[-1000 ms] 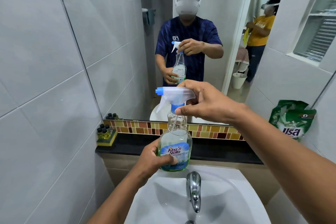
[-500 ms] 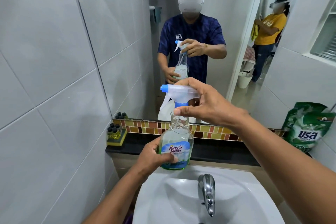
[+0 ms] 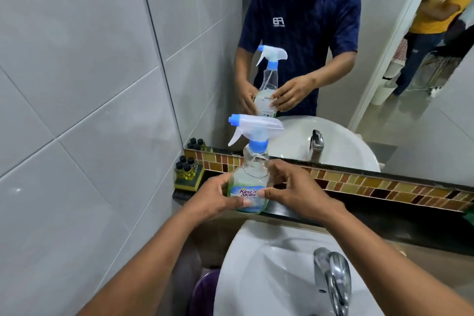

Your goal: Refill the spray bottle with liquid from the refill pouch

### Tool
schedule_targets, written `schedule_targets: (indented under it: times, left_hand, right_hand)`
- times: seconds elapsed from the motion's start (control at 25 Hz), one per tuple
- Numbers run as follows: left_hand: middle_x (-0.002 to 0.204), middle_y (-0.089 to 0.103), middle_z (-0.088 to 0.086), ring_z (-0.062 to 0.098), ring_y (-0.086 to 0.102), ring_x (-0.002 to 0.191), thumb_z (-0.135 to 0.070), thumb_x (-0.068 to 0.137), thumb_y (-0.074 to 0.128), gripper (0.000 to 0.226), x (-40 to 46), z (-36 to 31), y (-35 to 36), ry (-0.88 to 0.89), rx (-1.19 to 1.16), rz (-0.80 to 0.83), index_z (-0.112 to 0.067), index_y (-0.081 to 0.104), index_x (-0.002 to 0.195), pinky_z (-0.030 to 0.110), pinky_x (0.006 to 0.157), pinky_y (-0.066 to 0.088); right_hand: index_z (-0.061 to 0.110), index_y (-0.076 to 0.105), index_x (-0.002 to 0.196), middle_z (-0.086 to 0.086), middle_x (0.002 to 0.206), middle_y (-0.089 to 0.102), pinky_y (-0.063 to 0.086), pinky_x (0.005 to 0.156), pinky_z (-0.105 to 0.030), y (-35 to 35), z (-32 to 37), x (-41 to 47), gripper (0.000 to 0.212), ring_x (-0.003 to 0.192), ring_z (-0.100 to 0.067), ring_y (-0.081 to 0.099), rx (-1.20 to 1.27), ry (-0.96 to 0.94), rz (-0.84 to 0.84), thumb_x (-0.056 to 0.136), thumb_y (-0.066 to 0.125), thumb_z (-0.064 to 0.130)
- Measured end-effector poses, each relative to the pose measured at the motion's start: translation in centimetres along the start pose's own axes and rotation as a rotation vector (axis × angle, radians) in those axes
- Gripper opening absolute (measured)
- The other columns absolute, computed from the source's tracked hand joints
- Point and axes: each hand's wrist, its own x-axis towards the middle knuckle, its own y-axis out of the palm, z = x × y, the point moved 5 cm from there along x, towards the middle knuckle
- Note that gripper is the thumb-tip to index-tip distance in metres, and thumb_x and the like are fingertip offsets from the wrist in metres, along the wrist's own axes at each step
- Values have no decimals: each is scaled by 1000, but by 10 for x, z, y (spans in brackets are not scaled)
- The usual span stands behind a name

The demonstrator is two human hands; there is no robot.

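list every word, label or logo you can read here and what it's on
"King's Stella": front label of the spray bottle, held between the left hand and the right hand.
Mirrored "FB" logo: chest of the navy shirt in the mirror; the small line beneath it is too blurred to read.
Back label of the bottle's reflection: too small to read.
Lettering on the yellow shirt: too blurred to read.

Black ledge point(image 3: 384, 215) runs under the mirror, from the left tiled wall toward 3 o'clock, behind the white sink point(image 3: 246, 272). At its 9 o'clock end, a green-yellow tray point(image 3: 188, 180) of small dark-capped bottles point(image 3: 185, 168), close to the wall. Spray bottle point(image 3: 250, 182) stands upright at the ledge's front edge, just right of the tray; whether its base rests on the ledge, cannot tell. Mosaic tile strip point(image 3: 372, 185) backs the ledge.
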Motion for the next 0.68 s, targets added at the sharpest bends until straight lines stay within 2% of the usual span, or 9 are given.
schedule_targets:
  times: [0.12,0.2,0.36,0.52,0.6,0.68]
  left_hand:
    - [113,82,-7,12,78,104,-24,76,94,55,28,38,-25,-31,94,-123,-23,71,126,36,95,63]
    - [116,82,-6,13,78,105,-25,75,93,58,49,61,-41,-66,165,-213,-22,71,128,44,98,63]
    - [119,79,-5,15,75,104,-21,83,87,49,89,80,-65,-183,351,-339,-24,70,129,42,95,63]
    - [124,77,1,20,75,108,-17,89,82,49,101,88,-79,-194,359,-427,-12,68,136,30,95,58]
    - [122,80,7,25,77,107,-19,89,83,48,101,92,-86,-162,406,-478,-11,69,134,39,97,62]
    - [116,81,9,27,78,103,-20,88,82,43,101,92,-90,-133,491,-515,-12,71,129,44,91,64]
  right_hand:
    - [33,63,126,16,118,70,55,94,-27,39,-22,41,54,107,1,66,19,17,-40,80,86,19]
    - [26,62,132,10,127,68,53,102,-32,64,-36,72,58,115,-7,64,6,12,-57,80,84,15]
    - [22,59,136,2,133,65,51,106,-38,98,-62,128,61,119,-13,63,-7,64,-65,80,82,14]
    - [20,56,141,-1,137,64,50,106,-33,115,-76,162,64,122,-14,62,-6,115,-74,83,83,18]
    - [20,53,145,-4,141,62,49,108,-34,121,-76,169,67,125,-17,62,8,128,-81,84,81,17]
    - [21,50,149,-6,142,61,48,108,-35,123,-69,169,70,127,-22,61,-39,121,-99,86,80,17]
